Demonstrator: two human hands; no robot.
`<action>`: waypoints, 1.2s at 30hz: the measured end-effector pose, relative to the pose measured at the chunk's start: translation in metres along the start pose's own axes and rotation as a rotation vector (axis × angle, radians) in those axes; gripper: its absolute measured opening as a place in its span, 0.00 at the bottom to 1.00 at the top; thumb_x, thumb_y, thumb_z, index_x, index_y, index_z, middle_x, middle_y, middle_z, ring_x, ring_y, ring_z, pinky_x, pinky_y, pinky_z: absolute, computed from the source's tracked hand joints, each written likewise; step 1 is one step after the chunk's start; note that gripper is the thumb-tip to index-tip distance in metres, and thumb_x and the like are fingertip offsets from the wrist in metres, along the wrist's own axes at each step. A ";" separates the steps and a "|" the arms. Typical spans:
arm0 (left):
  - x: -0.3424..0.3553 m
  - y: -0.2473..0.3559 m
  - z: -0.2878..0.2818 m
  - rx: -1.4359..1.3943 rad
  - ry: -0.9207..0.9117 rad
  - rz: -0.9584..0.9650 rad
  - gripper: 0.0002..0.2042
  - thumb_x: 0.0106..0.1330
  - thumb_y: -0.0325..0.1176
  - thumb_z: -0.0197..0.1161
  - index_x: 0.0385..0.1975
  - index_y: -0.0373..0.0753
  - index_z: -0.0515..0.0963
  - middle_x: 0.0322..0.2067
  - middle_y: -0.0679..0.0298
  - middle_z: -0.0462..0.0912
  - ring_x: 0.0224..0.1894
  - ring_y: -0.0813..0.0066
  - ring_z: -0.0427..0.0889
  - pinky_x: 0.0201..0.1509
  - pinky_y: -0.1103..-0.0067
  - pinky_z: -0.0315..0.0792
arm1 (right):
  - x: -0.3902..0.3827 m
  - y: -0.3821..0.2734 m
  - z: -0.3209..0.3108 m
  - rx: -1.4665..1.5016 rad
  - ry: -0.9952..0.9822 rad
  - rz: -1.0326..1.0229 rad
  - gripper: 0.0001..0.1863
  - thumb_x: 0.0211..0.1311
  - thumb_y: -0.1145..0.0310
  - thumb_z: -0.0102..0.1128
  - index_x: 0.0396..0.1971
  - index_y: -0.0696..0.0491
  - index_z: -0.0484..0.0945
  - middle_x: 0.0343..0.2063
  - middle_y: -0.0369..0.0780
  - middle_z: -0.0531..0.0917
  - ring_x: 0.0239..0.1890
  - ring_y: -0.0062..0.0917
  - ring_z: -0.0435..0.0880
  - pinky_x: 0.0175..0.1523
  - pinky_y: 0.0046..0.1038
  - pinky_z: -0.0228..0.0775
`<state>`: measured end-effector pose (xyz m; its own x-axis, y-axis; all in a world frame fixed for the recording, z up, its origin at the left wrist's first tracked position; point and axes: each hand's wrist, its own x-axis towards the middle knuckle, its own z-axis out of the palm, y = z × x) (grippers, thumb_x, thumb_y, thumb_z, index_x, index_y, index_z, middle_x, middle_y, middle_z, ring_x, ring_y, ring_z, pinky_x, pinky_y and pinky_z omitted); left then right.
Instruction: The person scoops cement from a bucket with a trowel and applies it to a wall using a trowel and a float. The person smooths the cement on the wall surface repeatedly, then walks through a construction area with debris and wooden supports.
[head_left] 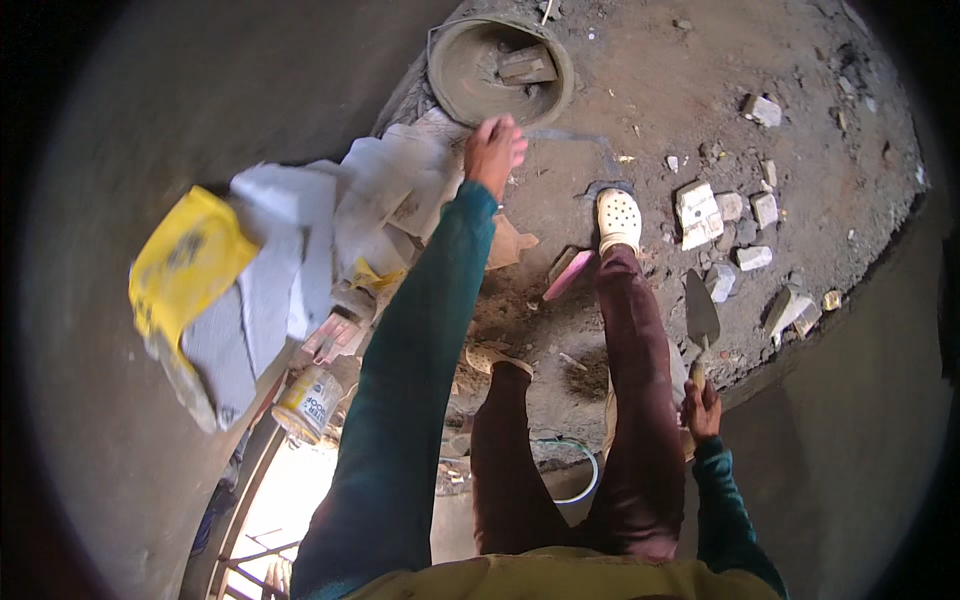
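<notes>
My left hand stretches forward in a teal sleeve, just short of a grey bucket. Its fingers are loosely bent and a little apart, with nothing seen in them. Inside the bucket, mortar coats the wall and a block-shaped brick piece rests there. Low on the right, my right hand is closed round the handle of a pointed trowel, whose dark blade points forward, away from me.
Several broken bricks lie scattered on the dirt floor at the right. White and grey sacks, a yellow sack and a paint tub are at the left. A pink-faced piece lies near my forward shoe. A hose curves behind my legs.
</notes>
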<state>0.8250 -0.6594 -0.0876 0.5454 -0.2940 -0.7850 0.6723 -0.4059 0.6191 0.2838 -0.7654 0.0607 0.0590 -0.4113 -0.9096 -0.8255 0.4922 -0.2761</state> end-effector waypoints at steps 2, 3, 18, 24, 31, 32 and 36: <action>0.065 -0.004 0.024 -0.001 0.029 -0.050 0.29 0.79 0.48 0.53 0.70 0.32 0.64 0.62 0.47 0.75 0.63 0.56 0.79 0.61 0.68 0.78 | -0.001 -0.010 -0.021 0.070 -0.005 -0.008 0.16 0.73 0.53 0.64 0.34 0.49 0.72 0.17 0.30 0.71 0.14 0.15 0.68 0.18 0.22 0.58; 0.085 0.002 0.035 0.009 0.041 -0.048 0.30 0.79 0.48 0.52 0.71 0.32 0.63 0.64 0.46 0.73 0.64 0.55 0.79 0.63 0.68 0.78 | 0.000 -0.015 -0.029 0.090 0.002 0.008 0.17 0.73 0.52 0.64 0.34 0.49 0.72 0.17 0.30 0.71 0.14 0.15 0.68 0.18 0.22 0.58; 0.192 -0.038 0.016 1.286 0.130 0.474 0.24 0.63 0.36 0.69 0.57 0.32 0.74 0.47 0.44 0.82 0.52 0.56 0.84 0.54 0.69 0.80 | 0.012 -0.037 -0.079 0.013 -0.042 0.376 0.18 0.73 0.51 0.62 0.35 0.51 0.72 0.17 0.33 0.71 0.11 0.17 0.69 0.15 0.25 0.63; -0.014 0.012 0.012 0.505 -0.010 0.435 0.22 0.62 0.24 0.64 0.58 0.34 0.75 0.53 0.55 0.84 0.55 0.60 0.84 0.57 0.68 0.79 | 0.017 -0.047 -0.085 0.069 -0.070 0.157 0.18 0.72 0.51 0.64 0.39 0.51 0.73 0.20 0.34 0.73 0.14 0.16 0.72 0.18 0.24 0.64; -0.189 -0.058 -0.021 -0.667 -0.262 0.163 0.27 0.78 0.44 0.43 0.69 0.33 0.69 0.66 0.53 0.76 0.65 0.58 0.78 0.74 0.64 0.66 | 0.009 -0.115 -0.034 -0.395 -0.090 -0.369 0.16 0.71 0.64 0.64 0.49 0.59 0.74 0.37 0.38 0.78 0.40 0.23 0.76 0.44 0.28 0.72; -0.212 -0.066 -0.025 -0.745 -0.243 0.083 0.28 0.79 0.45 0.41 0.70 0.33 0.68 0.67 0.52 0.75 0.66 0.58 0.77 0.74 0.64 0.66 | 0.004 -0.120 -0.023 -0.476 -0.121 -0.462 0.16 0.69 0.65 0.65 0.49 0.58 0.74 0.36 0.38 0.78 0.40 0.23 0.76 0.43 0.29 0.73; -0.307 -0.100 -0.073 -0.295 -0.032 0.185 0.24 0.78 0.37 0.47 0.70 0.33 0.68 0.66 0.53 0.76 0.66 0.62 0.76 0.73 0.68 0.68 | -0.042 -0.136 0.047 -0.666 -0.291 -0.710 0.18 0.64 0.68 0.68 0.50 0.56 0.74 0.33 0.43 0.81 0.33 0.33 0.81 0.41 0.34 0.76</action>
<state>0.6269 -0.4654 0.0933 0.6584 -0.3682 -0.6564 0.6819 -0.0774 0.7274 0.4201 -0.7792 0.1224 0.7185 -0.1957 -0.6674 -0.6859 -0.3578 -0.6336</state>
